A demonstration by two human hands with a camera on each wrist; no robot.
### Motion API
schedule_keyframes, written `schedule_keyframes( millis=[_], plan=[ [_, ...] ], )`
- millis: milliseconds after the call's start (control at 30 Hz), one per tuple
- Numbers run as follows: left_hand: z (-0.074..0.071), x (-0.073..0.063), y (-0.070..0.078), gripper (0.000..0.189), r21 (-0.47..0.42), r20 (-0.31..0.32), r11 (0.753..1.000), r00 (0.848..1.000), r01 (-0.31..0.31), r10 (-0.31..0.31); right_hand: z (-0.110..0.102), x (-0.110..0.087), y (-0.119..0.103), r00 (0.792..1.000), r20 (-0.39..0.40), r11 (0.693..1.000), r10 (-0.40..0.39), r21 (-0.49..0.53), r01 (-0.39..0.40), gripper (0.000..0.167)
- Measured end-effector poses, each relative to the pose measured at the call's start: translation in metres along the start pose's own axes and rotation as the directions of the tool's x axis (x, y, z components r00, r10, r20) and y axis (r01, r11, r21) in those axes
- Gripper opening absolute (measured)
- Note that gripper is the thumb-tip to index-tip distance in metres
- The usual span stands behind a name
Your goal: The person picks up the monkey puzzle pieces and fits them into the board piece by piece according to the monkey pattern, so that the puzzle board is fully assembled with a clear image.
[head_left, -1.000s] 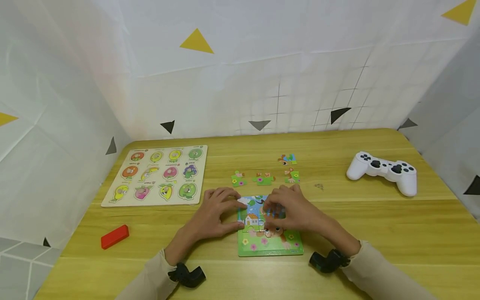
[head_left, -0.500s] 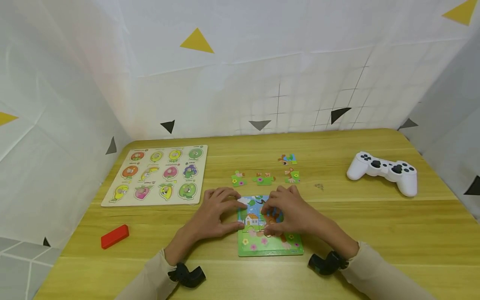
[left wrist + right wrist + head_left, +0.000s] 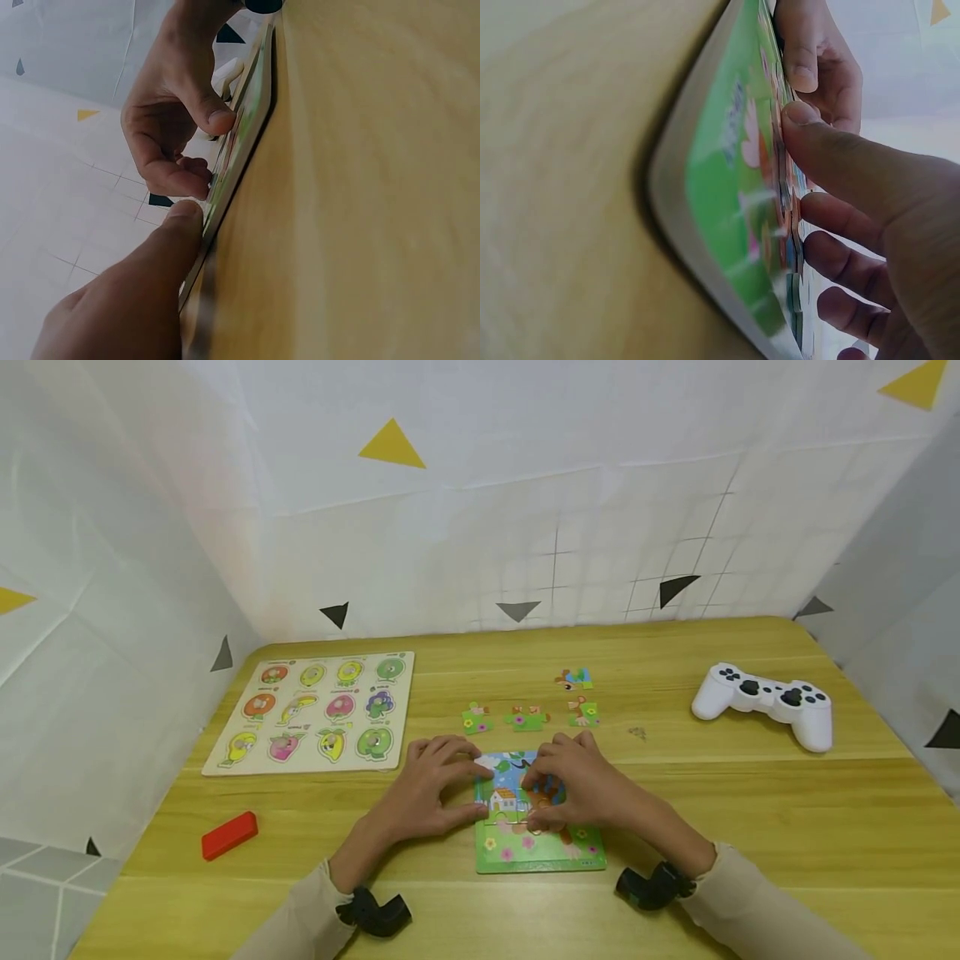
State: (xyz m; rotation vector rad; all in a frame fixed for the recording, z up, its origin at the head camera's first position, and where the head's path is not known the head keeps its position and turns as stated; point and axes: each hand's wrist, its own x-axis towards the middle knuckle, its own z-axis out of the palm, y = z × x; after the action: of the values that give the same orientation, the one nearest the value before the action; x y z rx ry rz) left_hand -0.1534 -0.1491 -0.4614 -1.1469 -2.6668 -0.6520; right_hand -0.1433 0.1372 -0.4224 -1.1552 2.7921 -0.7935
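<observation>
A jigsaw puzzle board (image 3: 540,864) with a house-and-flowers picture lies on the table in front of me. My left hand (image 3: 435,785) rests at its left side, thumb and forefinger spread along the edge; in the left wrist view the thumb touches the rim. Over the board's middle, my right hand (image 3: 581,785) bends down, thumb and fingers around a brown puzzle piece (image 3: 786,214), which sits slightly raised in the right wrist view. The hand hides part of that piece and the board's upper right. Several loose puzzle pieces (image 3: 527,718) lie just beyond the board.
A wooden fruit peg puzzle (image 3: 315,714) lies at the back left, with a red block (image 3: 229,836) nearer me. The white game controller (image 3: 765,703) is at the far right. White patterned cloth (image 3: 480,543) stands behind the table (image 3: 787,843).
My right hand has shifted slightly left, with its thumb and fingers staying bent over the board. The left hand and loose pieces keep their places.
</observation>
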Motion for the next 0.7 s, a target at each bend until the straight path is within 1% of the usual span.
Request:
schedule_keyframes(
  millis=[200,400,533,700],
  plan=[
    [-0.001,0.000,0.002,0.042,-0.006,0.000,1.000,1.000,0.004,-0.004,0.001,0.000,0.001,1.000,0.007,0.999,0.005,0.034,-0.006,0.035],
    [0.001,0.000,0.001,0.043,-0.006,-0.018,1.000,1.000,-0.006,0.006,0.003,0.000,0.003,1.000,0.009,0.999,0.002,0.052,-0.002,0.036],
    [0.001,-0.001,0.001,0.044,-0.004,-0.020,1.000,1.000,-0.011,0.011,0.003,-0.001,0.005,1.000,-0.001,0.998,-0.013,0.061,0.013,0.035],
    [0.001,0.000,0.001,0.043,-0.009,-0.018,1.000,1.000,-0.014,0.014,0.001,-0.002,0.012,0.999,-0.037,0.994,-0.035,0.104,0.038,0.027]
  ],
)
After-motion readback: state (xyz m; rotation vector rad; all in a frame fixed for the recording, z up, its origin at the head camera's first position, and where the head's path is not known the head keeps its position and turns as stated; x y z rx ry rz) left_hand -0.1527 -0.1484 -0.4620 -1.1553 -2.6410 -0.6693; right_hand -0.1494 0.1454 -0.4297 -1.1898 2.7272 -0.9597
